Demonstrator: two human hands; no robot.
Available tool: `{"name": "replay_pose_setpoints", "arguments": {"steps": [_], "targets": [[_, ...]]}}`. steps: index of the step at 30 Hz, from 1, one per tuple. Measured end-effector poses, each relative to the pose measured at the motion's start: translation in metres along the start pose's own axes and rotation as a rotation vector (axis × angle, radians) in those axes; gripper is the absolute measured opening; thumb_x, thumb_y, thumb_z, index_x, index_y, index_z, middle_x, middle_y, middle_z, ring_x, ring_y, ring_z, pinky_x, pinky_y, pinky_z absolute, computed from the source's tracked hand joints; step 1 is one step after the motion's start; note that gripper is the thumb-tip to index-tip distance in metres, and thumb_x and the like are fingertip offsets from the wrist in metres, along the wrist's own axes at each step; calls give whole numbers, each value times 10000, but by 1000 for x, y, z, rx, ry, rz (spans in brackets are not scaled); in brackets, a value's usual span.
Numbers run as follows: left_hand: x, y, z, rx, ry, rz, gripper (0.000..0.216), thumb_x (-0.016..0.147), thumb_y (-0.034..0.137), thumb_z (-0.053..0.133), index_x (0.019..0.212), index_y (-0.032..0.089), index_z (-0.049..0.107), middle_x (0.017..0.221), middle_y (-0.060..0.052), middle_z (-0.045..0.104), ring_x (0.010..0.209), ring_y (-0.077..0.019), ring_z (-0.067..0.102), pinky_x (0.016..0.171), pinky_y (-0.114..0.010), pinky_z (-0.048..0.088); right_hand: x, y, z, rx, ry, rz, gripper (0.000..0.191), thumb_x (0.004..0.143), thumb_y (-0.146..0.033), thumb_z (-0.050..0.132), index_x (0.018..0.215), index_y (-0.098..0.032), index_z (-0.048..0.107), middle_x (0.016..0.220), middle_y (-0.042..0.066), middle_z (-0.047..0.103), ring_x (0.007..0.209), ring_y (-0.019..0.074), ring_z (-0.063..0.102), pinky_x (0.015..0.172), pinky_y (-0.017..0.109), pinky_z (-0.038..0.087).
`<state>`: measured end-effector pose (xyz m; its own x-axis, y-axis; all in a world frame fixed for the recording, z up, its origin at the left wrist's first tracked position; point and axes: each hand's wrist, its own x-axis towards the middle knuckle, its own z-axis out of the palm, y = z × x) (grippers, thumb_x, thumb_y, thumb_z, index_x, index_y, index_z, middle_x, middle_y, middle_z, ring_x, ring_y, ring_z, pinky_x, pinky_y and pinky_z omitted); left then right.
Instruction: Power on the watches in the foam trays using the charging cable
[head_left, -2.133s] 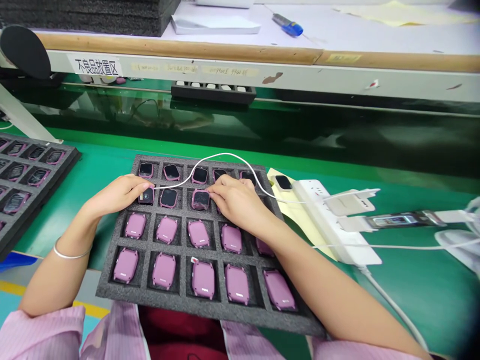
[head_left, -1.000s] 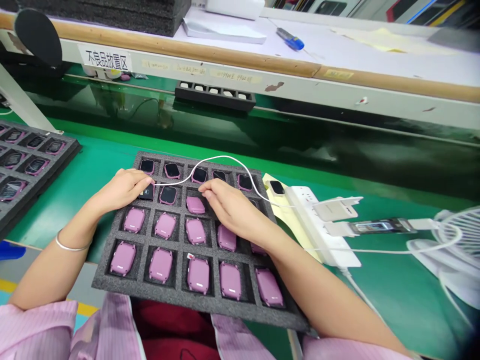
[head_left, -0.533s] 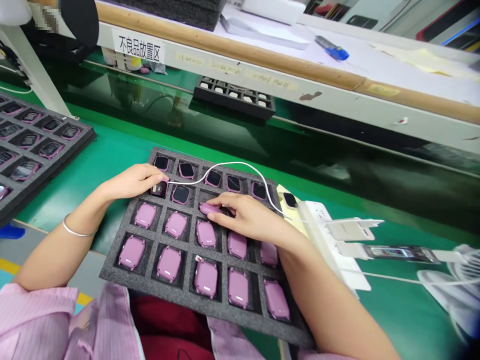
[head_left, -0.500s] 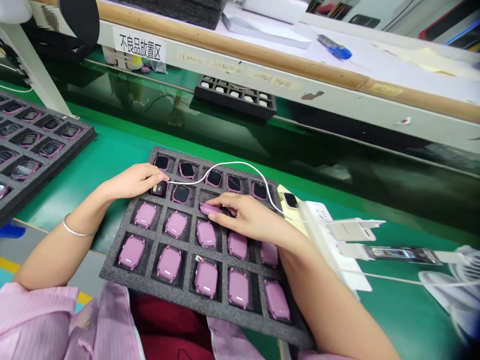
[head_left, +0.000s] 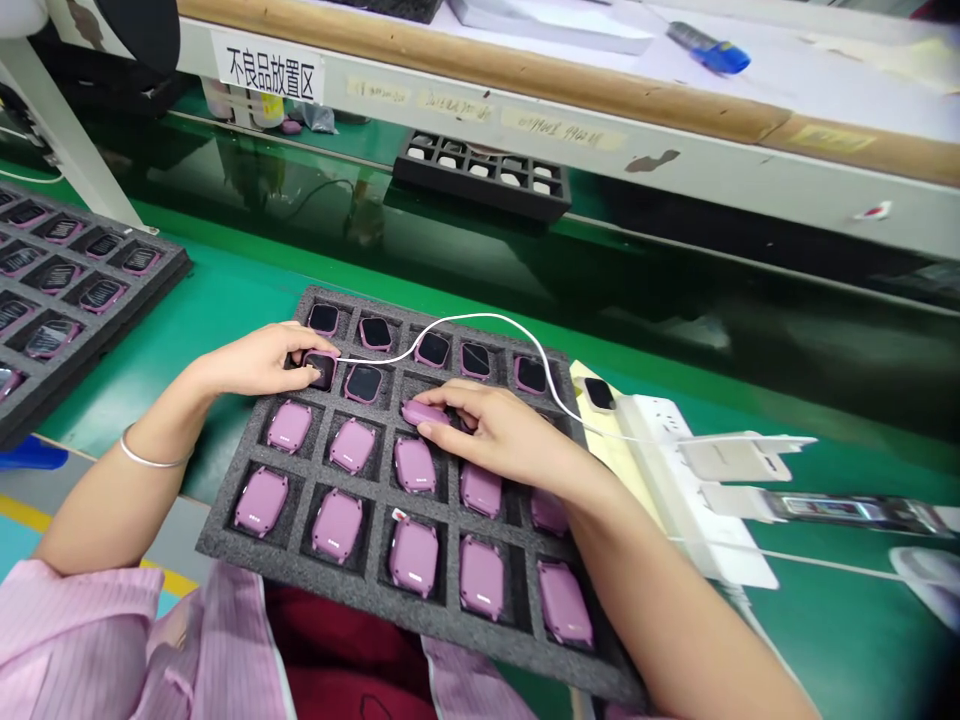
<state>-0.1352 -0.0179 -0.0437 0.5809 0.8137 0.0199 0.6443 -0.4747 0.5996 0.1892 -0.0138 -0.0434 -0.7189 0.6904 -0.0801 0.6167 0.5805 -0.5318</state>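
A black foam tray [head_left: 292, 575] lies before me, its pockets holding several pink watch bodies. The far rows show dark screens, the near rows pink backs. My left hand [head_left: 259, 358] pinches a screen-up watch [head_left: 321, 369] in the second row's left pocket, where the end of a white cable [head_left: 480, 320] meets it. My right hand [head_left: 495, 432] is closed on a pink watch [head_left: 421, 412], back up, tilted on the rim of the second row's third pocket.
A white power strip [head_left: 686, 480] with chargers lies right of the tray on the green mat, a loose watch [head_left: 600, 392] at its far end. Another foam tray [head_left: 56, 340] of watches sits at left. A further black tray [head_left: 487, 185] lies under a labelled shelf.
My right hand turned the third watch of the second row from screen-up to back-up and now holds it at the pocket's rim. The left hand stayed on its watch. The view shifted.
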Motion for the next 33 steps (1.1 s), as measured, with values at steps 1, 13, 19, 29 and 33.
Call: {"name": "replay_pose_setpoints", "arguments": {"steps": [1,13,19,29,33], "targets": [[0,0,0,1,-4,-1,415,895,358,541,1242,170,669,1255,-94,701,1159,-243,624,1038,-349,468,0,0,0,-8,6,-3,298,949,-360,600,1157,-178,711,1094,100,721,947,267,685,809,369,536],[2,3,4,-67,94,-50,508,997,386,303,1137,141,725,1226,-85,721,1117,-223,659,1056,-338,473,0,-3,2,-22,17,25,253,898,-327,636,1090,-180,710,1076,90,719,950,269,680,827,366,520],[4,5,5,-30,79,-33,494,1000,441,322,1064,172,731,1143,-78,743,1061,-230,674,980,-339,507,1,2,-1,67,18,-17,323,892,-359,654,1149,-173,716,1061,95,709,949,268,671,826,373,534],[6,6,12,-234,281,-207,360,857,438,613,1037,170,773,1051,-77,766,936,-235,695,864,-346,547,-4,-6,-4,115,193,-114,263,860,-332,671,1073,-191,737,942,65,669,792,220,622,710,335,508],[7,9,12,-275,577,-266,334,829,462,686,972,173,773,1050,-79,770,993,-249,685,959,-378,525,-2,-15,-8,215,303,-136,269,857,-362,674,1058,-197,744,947,68,665,625,164,507,531,297,414]]}}
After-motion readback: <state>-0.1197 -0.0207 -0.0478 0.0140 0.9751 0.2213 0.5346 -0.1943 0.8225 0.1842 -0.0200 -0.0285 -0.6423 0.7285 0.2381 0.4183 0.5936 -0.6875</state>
